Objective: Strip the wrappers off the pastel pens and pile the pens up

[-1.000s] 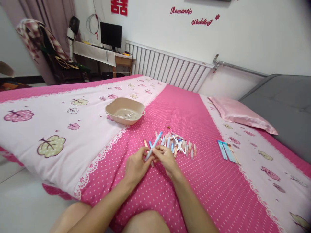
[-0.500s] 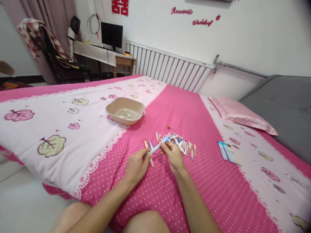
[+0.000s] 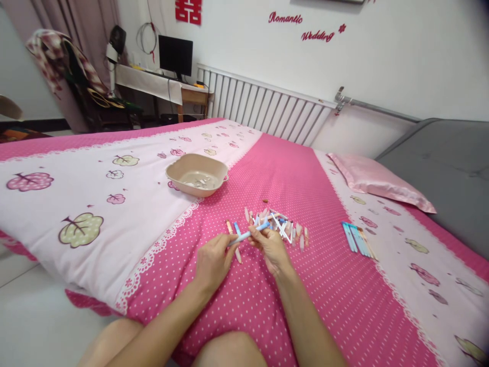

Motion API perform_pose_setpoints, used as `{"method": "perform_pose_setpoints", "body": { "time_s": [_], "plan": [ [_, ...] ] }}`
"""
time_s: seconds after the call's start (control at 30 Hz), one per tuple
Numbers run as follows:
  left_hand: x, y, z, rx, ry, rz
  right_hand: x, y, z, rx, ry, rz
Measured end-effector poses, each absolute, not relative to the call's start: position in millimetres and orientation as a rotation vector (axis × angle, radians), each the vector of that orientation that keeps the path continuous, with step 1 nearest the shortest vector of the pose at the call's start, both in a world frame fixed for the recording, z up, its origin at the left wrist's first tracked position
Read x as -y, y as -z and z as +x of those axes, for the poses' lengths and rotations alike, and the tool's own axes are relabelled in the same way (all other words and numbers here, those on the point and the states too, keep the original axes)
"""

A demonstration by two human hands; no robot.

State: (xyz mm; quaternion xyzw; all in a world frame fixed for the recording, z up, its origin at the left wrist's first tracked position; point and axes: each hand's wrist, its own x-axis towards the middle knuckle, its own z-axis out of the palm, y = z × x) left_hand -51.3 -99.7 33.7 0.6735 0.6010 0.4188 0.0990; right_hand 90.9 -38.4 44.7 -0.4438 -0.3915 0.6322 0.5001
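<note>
Between my two hands is a light blue pen (image 3: 244, 236), held slantwise above the bed. My left hand (image 3: 214, 260) is closed on its lower left end. The fingers of my right hand (image 3: 270, 248) pinch it nearer the darker blue upper end. Just behind, a loose pile of pen parts (image 3: 284, 224) in pink, white and blue lies on the pink dotted sheet. A blue pen piece (image 3: 236, 227) and a peach-coloured one (image 3: 229, 226) lie beside my left fingers, partly hidden by the held pen.
A beige plastic basin (image 3: 196, 191) with small whitish pieces inside stands beyond my hands, to the left. Several blue pens and peach ones (image 3: 357, 239) lie in a row at the right. A pink pillow (image 3: 382, 181) rests by the grey headboard (image 3: 446, 168).
The pen has tipped slightly flatter, and its upper end is a little lower. Both hands keep their hold, with the right fingers shifted slightly left along it.
</note>
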Motion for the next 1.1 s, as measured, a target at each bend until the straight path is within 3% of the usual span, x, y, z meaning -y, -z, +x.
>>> {"method": "perform_pose_setpoints", "body": {
  "time_s": [0.2, 0.47, 0.67, 0.87, 1.1],
  "plan": [
    [97, -41, -51, -1.722, -1.171, 1.865, 38, -49, 94, 0.961, -1.492, -1.002],
    [92, -40, -53, -1.351, -1.115, 1.238, 41, -55, 96, 1.025, -1.561, -0.902],
    [94, -44, -52, -1.498, -1.33, 1.421, 39, -58, 98, 0.995, -1.531, -0.892],
    [94, -47, -54, -1.596, -1.293, 1.572, 37, -58, 100, 0.956, -1.501, -0.891],
    [91, -42, -53, -1.395, -1.205, 1.224, 39, -59, 99, 0.942, -1.532, -0.863]
  ]
}}
